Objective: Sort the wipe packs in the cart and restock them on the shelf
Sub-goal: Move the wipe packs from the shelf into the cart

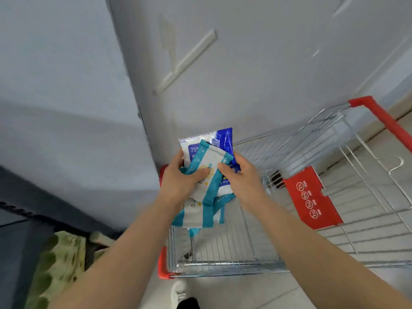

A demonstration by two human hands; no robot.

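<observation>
- Holding a fan of wipe packs between both hands, a person stands over a wire cart [223,263] drawn up beside a grey wall [245,63].
- Foremost is the teal pack [210,162], tilted, its white face towards the camera; it lies between the two hands, above the cart's near left corner.
- Behind it stands the blue pack [225,139], rising above both hands and marked "75" on its label.
- More teal-and-white packs [196,214] hang below the left hand, overlapping one another — how many cannot be told.
- Left hand [182,179]: it grips the teal pack from the left, thumb pressed flat across the front, fingers curled out of sight behind.
- Right hand [244,175]: its thumb tip rests on the teal pack's right edge while the fingers curl round the blue pack's right side — a pinch on the two together.
- Both forearms reach up from the bottom of the frame, bare, converging on the packs.
- A red seat flap [312,197] with round warning signs lies to the right in the cart, and a red handle [383,118] runs along the far right.
</observation>
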